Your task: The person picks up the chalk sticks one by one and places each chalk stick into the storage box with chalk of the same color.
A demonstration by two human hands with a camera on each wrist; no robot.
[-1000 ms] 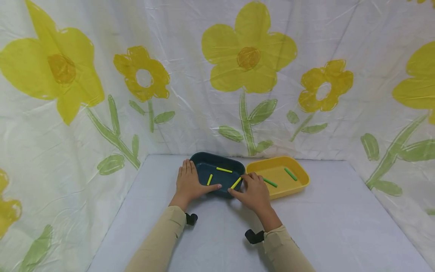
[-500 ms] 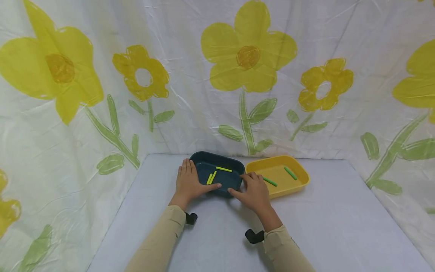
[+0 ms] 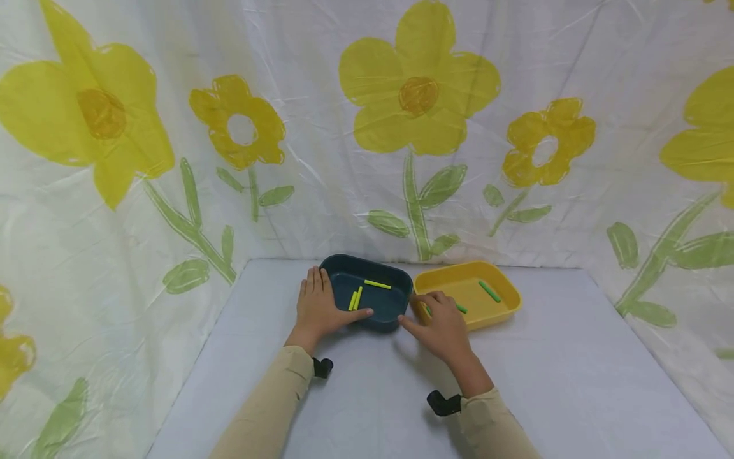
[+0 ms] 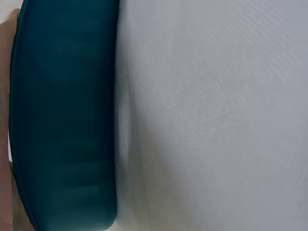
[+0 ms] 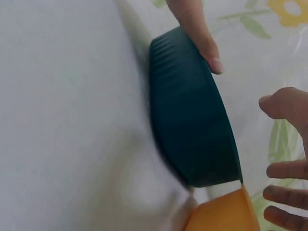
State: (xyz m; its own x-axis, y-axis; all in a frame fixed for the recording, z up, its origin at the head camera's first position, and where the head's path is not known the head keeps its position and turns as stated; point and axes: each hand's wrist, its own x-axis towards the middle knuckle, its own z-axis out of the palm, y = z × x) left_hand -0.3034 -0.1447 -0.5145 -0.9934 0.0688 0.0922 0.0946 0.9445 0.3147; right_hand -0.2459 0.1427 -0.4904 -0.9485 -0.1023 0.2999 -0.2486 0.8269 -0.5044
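A dark teal tray (image 3: pixel 401 285) holds three yellow sticks: two side by side (image 3: pixel 355 299) and one further back (image 3: pixel 377 284). My left hand (image 3: pixel 318 307) rests against the tray's left side with straight fingers, its thumb (image 5: pixel 210 54) on the near rim. To its right is a yellow tray (image 3: pixel 507 310) with one green stick (image 3: pixel 489 291) lying free and another (image 3: pixel 460 309) partly hidden under fingers. My right hand (image 3: pixel 441 324) hovers at the yellow tray's near-left corner with spread fingers (image 5: pixel 288 168), holding nothing. The left wrist view shows only the teal tray's wall (image 4: pixel 62 120).
Both trays sit at the far middle of a grey-white table (image 3: pixel 545 382). A white sheet printed with yellow flowers (image 3: pixel 418 95) hangs behind and on both sides. Bare table stretches in front of and around the trays.
One second ago my right hand pinched a yellow stick at the teal tray's rim. That stick now lies inside beside another, and the hand has moved right to the yellow tray. The left hand stayed put.
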